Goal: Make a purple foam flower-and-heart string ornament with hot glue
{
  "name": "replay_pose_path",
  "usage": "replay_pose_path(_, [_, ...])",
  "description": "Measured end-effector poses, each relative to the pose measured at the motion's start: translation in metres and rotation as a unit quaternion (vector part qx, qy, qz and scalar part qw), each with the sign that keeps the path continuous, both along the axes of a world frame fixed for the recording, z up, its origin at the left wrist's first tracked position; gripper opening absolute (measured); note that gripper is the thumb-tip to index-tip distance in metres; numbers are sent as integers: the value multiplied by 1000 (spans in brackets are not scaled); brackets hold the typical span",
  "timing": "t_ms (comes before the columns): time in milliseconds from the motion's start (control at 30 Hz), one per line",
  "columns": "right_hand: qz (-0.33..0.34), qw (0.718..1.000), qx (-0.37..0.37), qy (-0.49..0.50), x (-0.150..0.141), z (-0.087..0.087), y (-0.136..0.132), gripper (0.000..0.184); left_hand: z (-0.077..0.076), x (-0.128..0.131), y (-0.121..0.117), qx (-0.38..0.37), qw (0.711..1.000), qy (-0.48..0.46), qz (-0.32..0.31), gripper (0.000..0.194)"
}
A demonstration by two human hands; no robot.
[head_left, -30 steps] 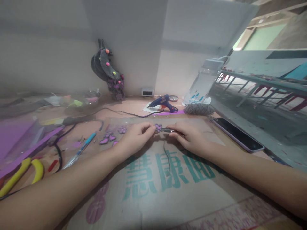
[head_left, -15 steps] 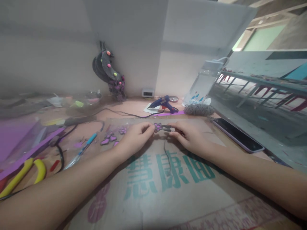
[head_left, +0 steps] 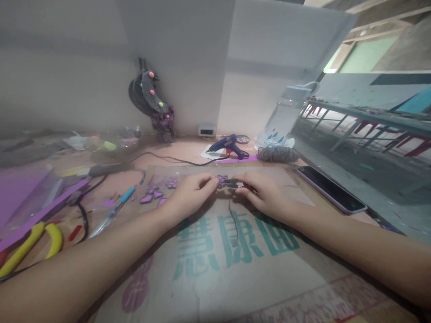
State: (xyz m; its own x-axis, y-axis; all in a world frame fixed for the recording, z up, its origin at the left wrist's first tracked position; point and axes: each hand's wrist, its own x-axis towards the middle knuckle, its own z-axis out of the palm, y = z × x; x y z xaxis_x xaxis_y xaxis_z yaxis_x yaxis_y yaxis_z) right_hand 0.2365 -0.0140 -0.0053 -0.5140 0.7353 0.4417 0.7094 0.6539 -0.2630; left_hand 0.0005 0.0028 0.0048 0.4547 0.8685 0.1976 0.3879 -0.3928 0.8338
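The flower (head_left: 222,180), small and purple with a dark outline, sits just above the card (head_left: 188,296), between the two hands. The left hand (head_left: 195,192), at its 9 o'clock, has its grip closed, thumb and finger pinching the flower's edge. The right hand (head_left: 264,192), at 3 o'clock, closes its grip around a tool (head_left: 232,183) whose dark tips meet the flower's near edge; whether they bite on it is too small to tell. From the flower, a grey string (head_left: 235,224) trails toward 6 o'clock across green lettering, its upper end unclear. Purple pieces (head_left: 152,194) lie at 9 o'clock, just beside the left forearm, and a blue pen (head_left: 116,208) lies farther out, between 8 and 9. At 12 o'clock on the tabletop (head_left: 186,142) rests a glue gun (head_left: 229,146); yarn (head_left: 278,154) lies at 2, touching a bottle (head_left: 283,114), and a phone (head_left: 332,189) at 3.
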Motion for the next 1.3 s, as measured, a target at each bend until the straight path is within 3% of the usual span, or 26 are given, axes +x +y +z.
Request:
replay_pose_path(633, [-5,1000,7,-20,-1,1,-2,29,-6,-1,2,-31,999,-3,-11,37])
replay_pose_path(900, [-58,990,1,125,-1,4,1,32,-2,-1,1,-16,1000,-7,3,37])
replay_pose_path(1033, [-79,984,-26,158,1,3,8,31,-2,0,-1,58,996,66,-10,37])
replay_pose_path(1200, [-63,984,-53,160,1,-2,15,28,-1,2,-13,236,951,190,-70,35])
replay_pose_path(1300, [-62,982,-82,157,0,-5,21,28,7,4,-19,219,950,215,-64,38])
